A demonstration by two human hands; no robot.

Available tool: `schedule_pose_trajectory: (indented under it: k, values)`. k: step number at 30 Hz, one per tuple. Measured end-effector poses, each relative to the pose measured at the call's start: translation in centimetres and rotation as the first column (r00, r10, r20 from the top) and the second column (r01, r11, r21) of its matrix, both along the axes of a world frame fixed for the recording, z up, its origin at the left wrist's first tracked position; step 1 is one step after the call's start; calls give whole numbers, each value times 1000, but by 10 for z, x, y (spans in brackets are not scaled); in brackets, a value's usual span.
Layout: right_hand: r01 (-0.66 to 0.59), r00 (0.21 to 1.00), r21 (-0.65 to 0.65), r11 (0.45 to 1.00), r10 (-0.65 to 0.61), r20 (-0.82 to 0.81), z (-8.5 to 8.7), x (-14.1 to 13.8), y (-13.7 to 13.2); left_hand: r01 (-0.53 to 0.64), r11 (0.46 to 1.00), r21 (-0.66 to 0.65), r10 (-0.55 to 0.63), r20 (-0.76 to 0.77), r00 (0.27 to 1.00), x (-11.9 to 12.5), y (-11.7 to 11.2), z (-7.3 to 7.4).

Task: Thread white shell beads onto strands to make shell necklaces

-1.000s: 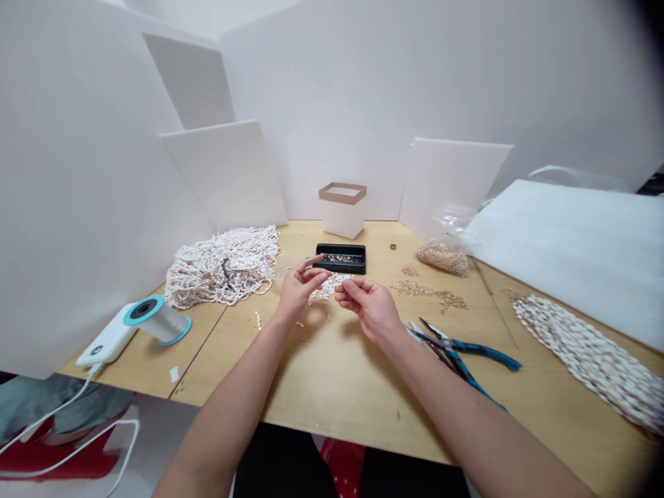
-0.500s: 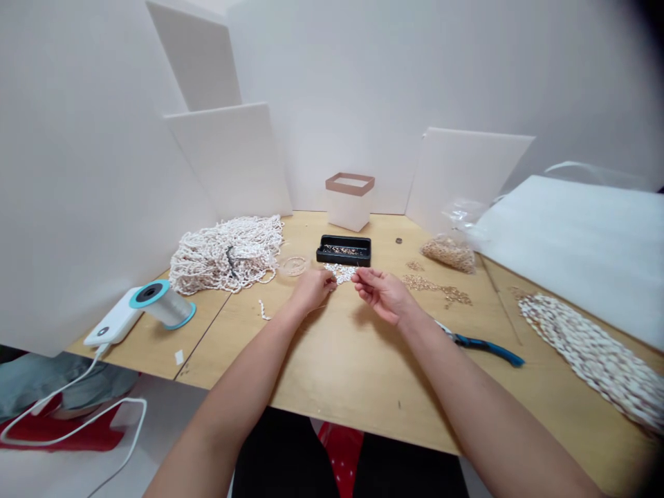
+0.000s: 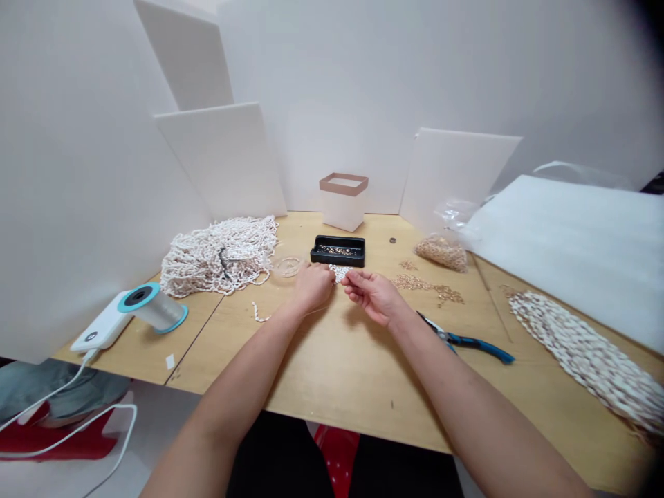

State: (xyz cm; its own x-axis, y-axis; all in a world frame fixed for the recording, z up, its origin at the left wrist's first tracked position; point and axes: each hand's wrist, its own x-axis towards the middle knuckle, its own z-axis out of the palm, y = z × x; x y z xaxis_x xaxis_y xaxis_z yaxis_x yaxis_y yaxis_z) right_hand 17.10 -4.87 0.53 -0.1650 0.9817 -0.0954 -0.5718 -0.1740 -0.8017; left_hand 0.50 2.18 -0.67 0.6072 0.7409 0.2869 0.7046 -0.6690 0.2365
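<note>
**Two hands meet over a small pile of white beads on the bench**

The left hand (image 3: 312, 289) is curled palm down, its fingertips hidden at the edge of the small pile of white beads (image 3: 338, 274); whether it has hold of anything, I cannot tell. The right hand (image 3: 372, 297) is half open, with thumb and forefinger (image 3: 348, 278) drawn close together just beside the pile, and I cannot tell whether they pinch anything.

Just beyond the pile sits a black tray (image 3: 337, 251) of small beads, with a clear round dish (image 3: 289, 266) to its left. On the bench (image 3: 337, 373) to the left lie a large heap of white beaded strands (image 3: 220, 257) and a spool of clear thread (image 3: 153, 308). To the right are scattered tan beads (image 3: 425, 286), a plastic bag of them (image 3: 440, 254), blue-handled pliers (image 3: 474, 343) and a long bundle of beaded strands (image 3: 581, 353)
</note>
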Motion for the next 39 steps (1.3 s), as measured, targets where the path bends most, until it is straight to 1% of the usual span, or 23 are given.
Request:
schedule_pose_trajectory:
  k: [4,7,9,10,11,12,13,14,15,16,17,18,19,20,21,22,23,24,25,27,29,33,39]
  values:
    - [-3,1000,-4,1000,3,14,-3,0,1,6,999,35,-2,-110,994,3,-2,3]
    - [-1,1000,-14,1000,1,18,-5,0,2,-20,999,35,26,-188,982,4,-3,7]
    - [1,1000,-14,1000,-1,20,-6,0,3,-43,999,21,46,-198,979,3,-3,9]
    - [6,1000,-15,1000,-6,24,-7,-1,3,-55,998,13,57,-174,983,1,-2,10]
    - [15,999,-18,1000,-14,30,-7,-2,3,-66,998,4,66,-122,990,0,-2,11]
    - [32,999,-21,999,-31,35,-8,-3,2,-73,997,-12,73,-38,997,-2,-2,12]
    - [53,998,-24,998,-52,39,-8,-4,2,-78,996,-43,81,79,994,-4,-2,13]
    - [77,996,-26,997,-76,43,-8,-6,1,-71,992,-102,93,222,971,-5,-2,14]
    - [100,994,-29,995,-99,46,-7,-8,1,-44,980,-192,114,374,921,-7,-3,14]
    - [119,992,-29,992,-118,49,-7,-11,0,15,953,-302,150,516,843,-8,-5,14]
    - [133,990,-30,991,-131,52,-6,-13,-1,102,906,-411,204,636,745,-8,-7,14]
    - [141,989,-28,990,-139,54,-5,-16,-2,209,840,-500,271,721,638,-8,-10,13]
    - [144,988,-24,989,-143,53,-4,-19,-4,321,763,-561,343,772,535,-7,-13,12]
    - [147,988,-18,989,-146,48,-2,-21,-5,426,684,-592,412,795,445,-6,-17,11]
    - [149,988,-11,989,-148,38,-1,-23,-7,513,610,-603,475,797,373,-4,-20,11]
    - [150,988,-6,989,-150,23,1,-25,-8,581,546,-603,530,786,318,-2,-24,11]
    - [152,988,-5,988,-152,5,2,-27,-9,632,493,-598,575,769,279,-1,-26,11]
    - [153,988,-5,988,-153,-14,3,-28,-10,668,451,-592,609,751,254,1,-28,11]
    - [153,988,-7,988,-153,-30,4,-29,-11,692,424,-584,633,737,235,2,-30,11]
    - [151,987,-12,988,-152,-48,6,-30,-12,718,393,-574,663,718,212,3,-31,12]
    - [148,988,-10,989,-148,-53,6,-31,-13,734,377,-565,677,709,198,3,-32,13]
    - [143,987,-11,990,-143,-66,5,-32,-13,750,369,-548,687,705,177,3,-32,13]
    - [157,985,-24,987,-158,-69,5,-33,-13,745,372,-553,692,701,174,4,-35,16]
